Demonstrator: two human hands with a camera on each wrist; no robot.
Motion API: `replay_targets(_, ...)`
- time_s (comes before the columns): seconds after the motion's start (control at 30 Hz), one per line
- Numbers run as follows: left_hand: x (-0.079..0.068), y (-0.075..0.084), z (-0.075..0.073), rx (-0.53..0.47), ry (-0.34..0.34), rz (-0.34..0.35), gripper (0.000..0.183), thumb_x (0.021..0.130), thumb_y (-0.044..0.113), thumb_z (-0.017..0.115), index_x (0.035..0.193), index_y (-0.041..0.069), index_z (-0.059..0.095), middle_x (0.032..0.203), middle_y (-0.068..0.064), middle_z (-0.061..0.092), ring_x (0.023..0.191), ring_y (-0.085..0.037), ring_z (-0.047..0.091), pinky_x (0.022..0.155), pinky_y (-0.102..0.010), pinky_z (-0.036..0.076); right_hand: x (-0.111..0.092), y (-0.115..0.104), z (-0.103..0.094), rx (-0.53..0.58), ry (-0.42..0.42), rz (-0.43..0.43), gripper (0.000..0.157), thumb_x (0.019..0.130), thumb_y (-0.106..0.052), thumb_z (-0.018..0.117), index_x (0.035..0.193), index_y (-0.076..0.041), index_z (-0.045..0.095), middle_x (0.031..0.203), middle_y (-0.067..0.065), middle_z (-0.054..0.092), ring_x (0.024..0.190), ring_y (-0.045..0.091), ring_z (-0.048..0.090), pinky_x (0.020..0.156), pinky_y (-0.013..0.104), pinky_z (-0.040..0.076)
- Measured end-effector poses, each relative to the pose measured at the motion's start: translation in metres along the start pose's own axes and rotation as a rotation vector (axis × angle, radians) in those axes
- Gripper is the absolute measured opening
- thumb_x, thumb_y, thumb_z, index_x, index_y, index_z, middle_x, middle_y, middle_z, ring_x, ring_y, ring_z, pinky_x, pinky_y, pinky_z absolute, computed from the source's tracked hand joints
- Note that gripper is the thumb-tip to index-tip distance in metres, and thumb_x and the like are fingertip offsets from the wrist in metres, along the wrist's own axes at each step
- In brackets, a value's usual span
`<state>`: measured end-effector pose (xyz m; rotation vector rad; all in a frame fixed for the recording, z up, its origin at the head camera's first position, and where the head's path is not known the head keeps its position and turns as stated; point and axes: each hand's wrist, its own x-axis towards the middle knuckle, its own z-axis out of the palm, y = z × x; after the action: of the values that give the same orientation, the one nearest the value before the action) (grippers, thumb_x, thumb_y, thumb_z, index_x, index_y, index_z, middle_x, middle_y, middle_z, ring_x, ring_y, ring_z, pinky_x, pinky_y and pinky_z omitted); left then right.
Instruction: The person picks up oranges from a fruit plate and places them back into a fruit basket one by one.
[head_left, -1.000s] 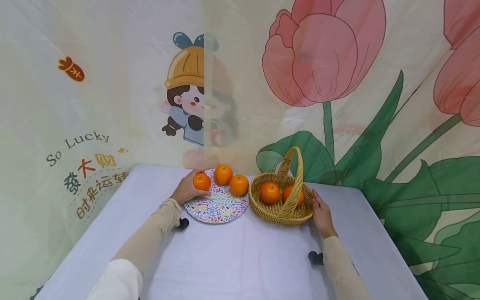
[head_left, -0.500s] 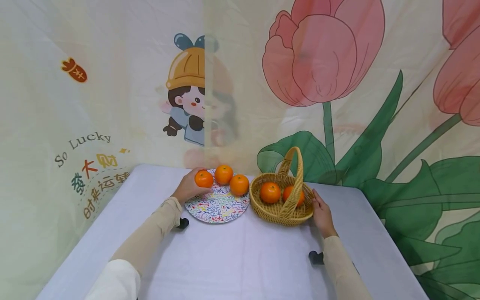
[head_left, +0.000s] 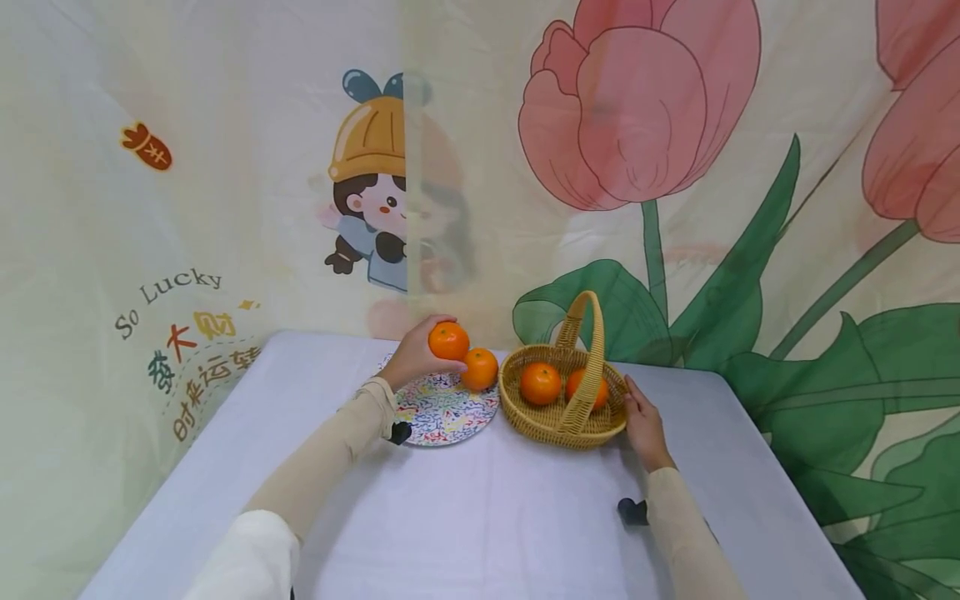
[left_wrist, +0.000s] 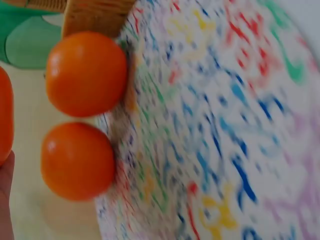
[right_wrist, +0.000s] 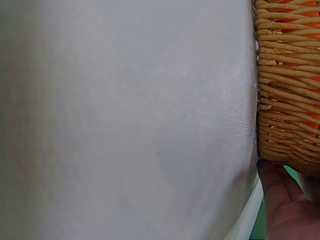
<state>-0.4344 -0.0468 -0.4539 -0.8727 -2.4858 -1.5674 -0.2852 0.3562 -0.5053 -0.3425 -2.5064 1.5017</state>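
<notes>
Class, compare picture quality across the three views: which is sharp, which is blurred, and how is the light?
Head view: evenly lit and sharp, soft shadows under the basket. Left wrist view: close, the plate pattern smeared by blur, oranges softer. Right wrist view: basket weave crisp, cloth featureless.

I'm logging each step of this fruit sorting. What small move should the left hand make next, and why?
Probably carry the orange rightward over the basket. The left hand has it in its grip above the plate, two oranges lie in the basket, and the right hand rests against the basket's side.
</notes>
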Motion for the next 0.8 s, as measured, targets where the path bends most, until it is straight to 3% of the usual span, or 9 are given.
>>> replay_targets(0.2,0.017,0.024,0.026,-0.013,-0.024,0.039,0.083,0.065,0.029,0.092,0.137,0.021,0.051,0.128,-0.001,0.057,0.105,-0.025,0.059,0.086,-0.045,0.053,0.001,0.003,-0.002,0.015,-0.005,0.000,0.051,0.108,-0.029,0.027,0.156,-0.016,0.019,0.161,0.006,0.015,0.147,0.028,0.011,0.117,0.047,0.013)
replay_targets(0.43,0.026,0.052,0.060,0.012,-0.119,0.081,0.089,0.064,0.047,0.089,0.138,0.022,0.048,0.128,0.003,0.055,0.104,-0.020,0.059,0.084,-0.040,0.054,0.002,0.004,-0.006,0.026,-0.010,0.029,0.050,0.108,-0.030,0.026,0.157,-0.021,0.018,0.161,0.002,0.014,0.148,0.025,0.009,0.118,0.047,0.012)
replay_targets(0.63,0.032,0.068,0.088,-0.038,-0.172,0.111,0.082,0.067,0.037,0.090,0.137,0.024,0.048,0.125,0.002,0.055,0.101,-0.017,0.060,0.082,-0.034,0.054,0.002,0.003,-0.006,0.021,-0.015,0.031,0.050,0.109,-0.030,0.025,0.157,-0.020,0.017,0.161,0.002,0.013,0.148,0.025,0.009,0.118,0.047,0.012)
replay_targets(0.8,0.038,0.077,0.109,-0.054,-0.193,0.123,0.080,0.068,0.033,0.089,0.136,0.019,0.049,0.123,0.001,0.056,0.099,-0.018,0.059,0.079,-0.034,0.054,0.003,0.004,-0.002,0.022,-0.005,0.013,0.050,0.109,-0.029,0.026,0.157,-0.018,0.019,0.161,0.003,0.015,0.148,0.026,0.011,0.118,0.047,0.013)
